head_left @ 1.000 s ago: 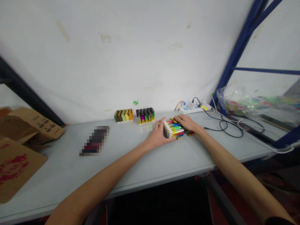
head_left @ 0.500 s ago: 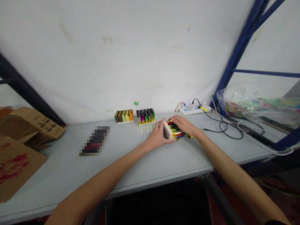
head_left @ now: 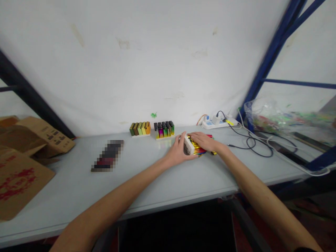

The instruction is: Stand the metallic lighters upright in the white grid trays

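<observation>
My left hand (head_left: pixel 177 153) is wrapped around a white tray (head_left: pixel 188 146) turned on its side, its fingers on the upper edge and its thumb along the lower one. Shiny metallic lighters (head_left: pixel 195 146) in gold, red and blue lie on the table against the tray's right side. My right hand (head_left: pixel 206 141) lies across the top of these lighters with its fingers stretched out, covering part of them. Behind my hands, near the wall, a tray of black-topped coloured lighters (head_left: pixel 164 130) stands upright. Left of it stands another tray of green, brown and yellow lighters (head_left: pixel 140 128).
A dark, pixelated flat object (head_left: pixel 108 156) lies on the left of the grey table (head_left: pixel 141 185). Open cardboard boxes (head_left: pixel 23 182) fill the far left. A power strip (head_left: pixel 219 122), black and white cables (head_left: pixel 258 148) and a clear plastic bag (head_left: pixel 265 112) are at right.
My right hand has flattened over the lighters, and red and green ends now show beyond it on the right. My left hand keeps its hold on the tray. The view shifts slightly.
</observation>
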Tool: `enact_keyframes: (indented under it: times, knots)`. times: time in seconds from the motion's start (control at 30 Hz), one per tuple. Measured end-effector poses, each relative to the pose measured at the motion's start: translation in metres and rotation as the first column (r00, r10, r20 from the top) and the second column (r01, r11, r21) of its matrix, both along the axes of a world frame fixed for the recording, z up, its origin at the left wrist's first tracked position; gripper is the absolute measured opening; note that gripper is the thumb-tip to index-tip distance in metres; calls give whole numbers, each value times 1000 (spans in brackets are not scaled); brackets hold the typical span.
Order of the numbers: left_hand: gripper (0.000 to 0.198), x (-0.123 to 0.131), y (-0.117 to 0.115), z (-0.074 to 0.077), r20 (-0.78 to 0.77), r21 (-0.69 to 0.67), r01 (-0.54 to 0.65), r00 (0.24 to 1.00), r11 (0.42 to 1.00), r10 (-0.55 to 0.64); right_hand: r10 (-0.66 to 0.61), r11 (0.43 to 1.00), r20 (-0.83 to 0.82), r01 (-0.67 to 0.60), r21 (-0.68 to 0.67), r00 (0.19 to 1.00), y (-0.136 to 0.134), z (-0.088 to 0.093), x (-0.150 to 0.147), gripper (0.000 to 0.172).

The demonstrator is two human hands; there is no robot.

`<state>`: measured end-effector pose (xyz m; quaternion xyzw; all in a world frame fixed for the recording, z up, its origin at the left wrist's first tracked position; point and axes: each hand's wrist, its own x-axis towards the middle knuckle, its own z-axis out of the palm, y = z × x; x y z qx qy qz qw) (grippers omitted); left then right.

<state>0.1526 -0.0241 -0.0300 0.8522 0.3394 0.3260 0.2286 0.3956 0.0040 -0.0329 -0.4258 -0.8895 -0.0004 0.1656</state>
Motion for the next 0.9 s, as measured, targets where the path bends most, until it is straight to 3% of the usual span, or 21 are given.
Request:
enact_keyframes:
  times: [0.23, 0.4, 0.63, 0.8, 0.9]
  knots:
    - [122, -2, -1, 2, -26, -12, -11, 1000, 1000, 11, -42, 999, -78, 43, 9, 996, -2, 10, 19, 39]
    - [122, -2, 0, 0, -21, -11, -5, 1000, 1000, 5, -145, 989, -200, 142, -33, 969, -14, 25, 0, 38]
    - [123, -1, 3, -4, 9, 7, 11, 1000, 1000, -11, 50, 996, -102, -41, 83, 994, -23, 18, -40, 36]
    - [124, -1, 5, -4, 5, -9, 14, 1000, 1000, -14, 100, 990, 44, -104, 100, 994, -13, 10, -24, 34]
    - [124, -3, 4, -1, -3, -20, 20, 1000, 1000, -20, 64, 996, -1, -64, 54, 998, -10, 13, -12, 33]
